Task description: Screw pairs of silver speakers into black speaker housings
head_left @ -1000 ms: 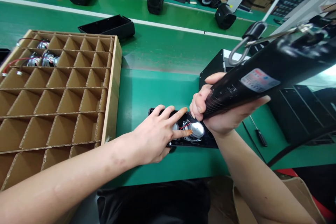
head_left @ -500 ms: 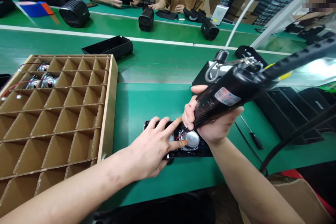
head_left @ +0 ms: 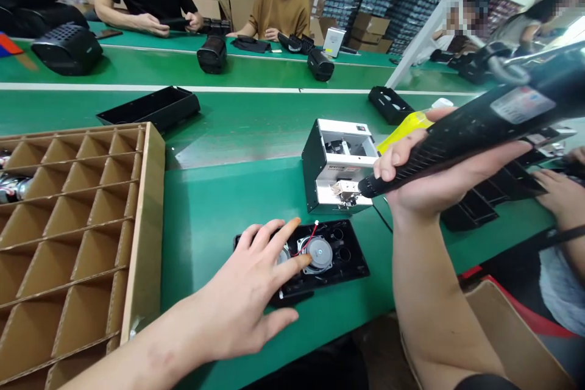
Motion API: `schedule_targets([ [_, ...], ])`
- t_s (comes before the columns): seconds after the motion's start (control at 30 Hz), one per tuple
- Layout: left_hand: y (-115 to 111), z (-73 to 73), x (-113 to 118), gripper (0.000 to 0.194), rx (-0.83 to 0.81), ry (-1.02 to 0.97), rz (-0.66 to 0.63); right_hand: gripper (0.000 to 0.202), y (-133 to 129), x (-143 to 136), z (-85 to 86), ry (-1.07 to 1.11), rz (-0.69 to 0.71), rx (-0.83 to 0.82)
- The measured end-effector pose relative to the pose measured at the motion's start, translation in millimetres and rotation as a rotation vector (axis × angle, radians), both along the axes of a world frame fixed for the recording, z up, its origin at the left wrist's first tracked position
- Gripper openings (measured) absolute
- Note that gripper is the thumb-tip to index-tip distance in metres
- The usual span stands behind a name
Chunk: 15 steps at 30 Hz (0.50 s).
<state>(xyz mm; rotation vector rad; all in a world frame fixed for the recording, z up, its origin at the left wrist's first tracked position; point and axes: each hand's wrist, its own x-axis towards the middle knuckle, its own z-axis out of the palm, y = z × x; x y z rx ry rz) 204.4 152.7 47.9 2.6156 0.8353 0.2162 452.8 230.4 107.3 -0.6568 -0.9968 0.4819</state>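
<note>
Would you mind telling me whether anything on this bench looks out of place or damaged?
Nothing stands out. The left hand rests on the black panel with its round speaker, and the right hand holds the electric screwdriver.

Bright even overhead light washing the green table [head_left: 256,134], soft shadows lying beside the cardboard tray [head_left: 141,244], wide-angle bending at edges, electric screwdriver [head_left: 479,128] blurring slightly

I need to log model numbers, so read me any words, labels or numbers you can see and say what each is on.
None can be read.
White and red sticker on the black electric screwdriver in the right hand: blurred.
Faint print on the white-fronted screw feeder box: too small.
Small white box on the far bench: too small.
</note>
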Motion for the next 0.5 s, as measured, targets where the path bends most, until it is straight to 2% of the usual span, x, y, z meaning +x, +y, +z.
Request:
schedule_targets([
  [0.1,9,6.4,-13,0.041,0.007,-0.062,0.072,0.073,-2,2,-2.7,0.02,0.038,-0.024],
  [0.2,19,5.1,-23,0.027,0.056,-0.037,0.146,0.071,-9,3,-2.8,-0.014,0.074,-0.084],
  [0.37,21,-5.4,-22,0.03,0.031,0.076,0.156,0.081,-16,-2,-3.5,-0.021,0.002,-0.077],
  [0.5,17,-8.6,-18,0.036,-0.009,0.111,0.17,0.068,-34,2,10.9,-0.034,0.06,-0.085],
])
